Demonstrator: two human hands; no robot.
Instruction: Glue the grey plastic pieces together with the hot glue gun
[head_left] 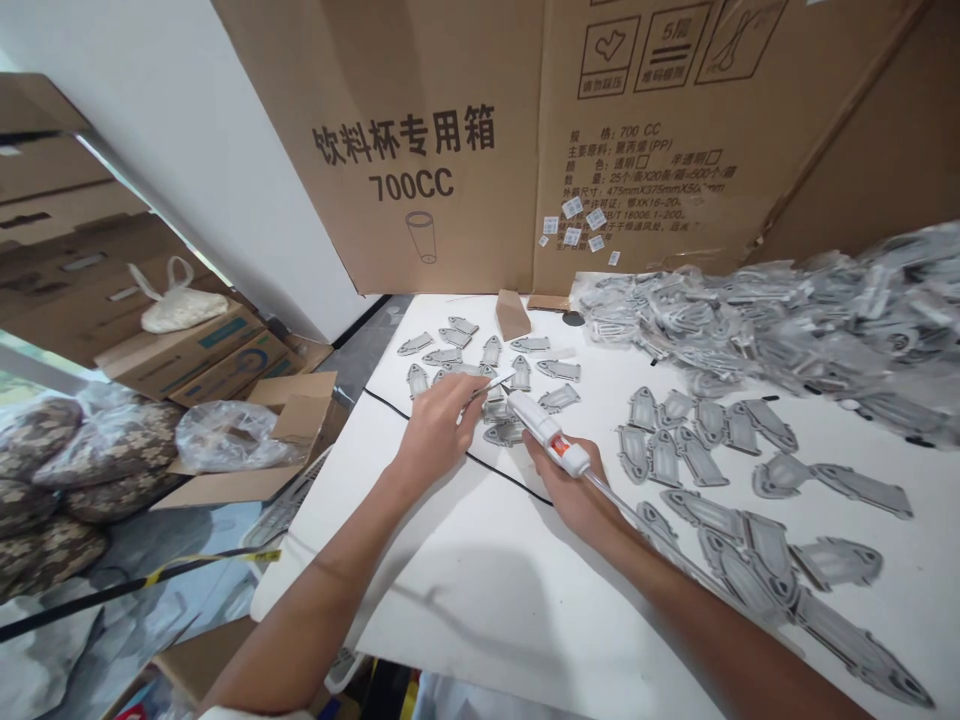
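Observation:
My right hand (566, 490) is wrapped round a white glue gun (536, 420) with an orange-red part on its side. Its nozzle points up and left toward my left hand (442, 420). Between the fingertips of that left hand is a thin, pale flat piece (500, 381), close to the nozzle. I cannot make out its kind. Around both hands lie several grey, pointed plastic pieces (558, 370); one grey piece (504, 433) is directly under the glue gun. A pale cord or rod (637, 520) trails from the gun's rear along my right forearm.
More grey pieces (664, 455) spread over the white table (480, 570) on the right. Behind them is a heap of bagged pieces (712, 310). A large cardboard box (450, 60) backs the table. A black cable (386, 403) crosses it. Open boxes (300, 440) and bags (112, 450) stand left.

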